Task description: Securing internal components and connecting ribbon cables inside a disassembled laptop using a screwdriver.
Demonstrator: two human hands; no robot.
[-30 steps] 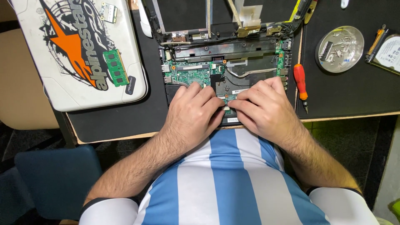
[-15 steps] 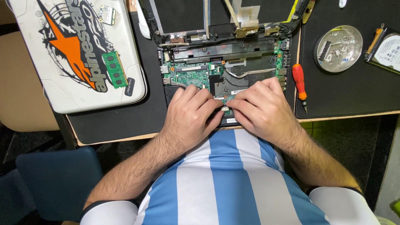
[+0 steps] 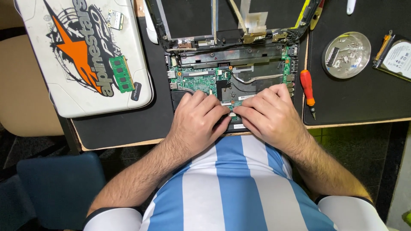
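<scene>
An opened laptop base [image 3: 231, 60] lies on the black mat, its green circuit board [image 3: 195, 81] bare. My left hand [image 3: 199, 124] and my right hand [image 3: 269, 115] rest side by side on the near part of the board. Their fingertips meet around a small part at the board's front edge, which the fingers mostly hide. Whether either hand grips it is not visible.
A white laptop lid [image 3: 85, 55] with an orange star sticker and a green memory stick [image 3: 121, 74] lies at the left. A red-handled screwdriver [image 3: 307, 90], a round metal dish of screws [image 3: 346, 54] and a hard drive [image 3: 396, 57] sit at the right.
Both hands stay on the near part of the board with only slight finger shifts.
</scene>
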